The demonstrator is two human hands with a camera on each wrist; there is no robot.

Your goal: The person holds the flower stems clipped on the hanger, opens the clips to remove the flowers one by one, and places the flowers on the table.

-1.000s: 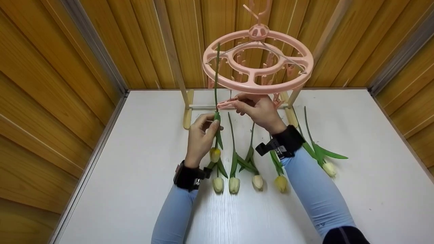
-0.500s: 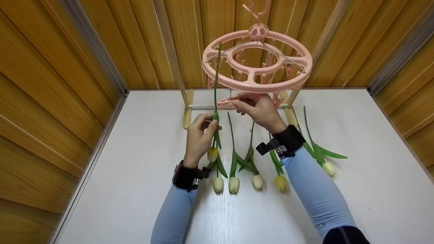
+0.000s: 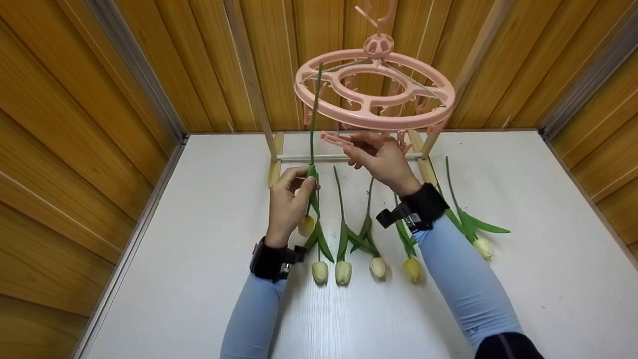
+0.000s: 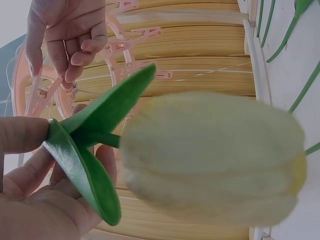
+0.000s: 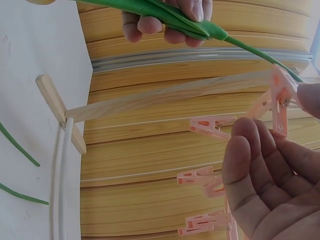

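My left hand (image 3: 291, 202) pinches an upside-down tulip (image 4: 215, 157) at its green leaf base, so the stem (image 3: 314, 117) points up and the pale yellow bloom hangs below. In the head view the stem's upper end passes in front of a pink round clip hanger (image 3: 366, 119). My right hand (image 3: 384, 159) holds a pink clothespin (image 3: 335, 138) below the ring, between thumb and fingers. In the head view the clothespin's tip lies just right of the stem, apart from it. The right wrist view shows the clothespin (image 5: 280, 102) close to the thumb.
Several tulips lie on the white table (image 3: 199, 279), among them a yellow one (image 3: 412, 270) and a pale one (image 3: 483, 248) at the right. A wooden stand (image 3: 275, 159) with a white crossbar rises at the back. Other pink clips (image 5: 202, 176) hang from the ring.
My left hand and the tulip have shifted slightly left, away from the clothespin. The clothespin's tip has tilted upward in my right hand, and the hanger ring has swung a little left and up.
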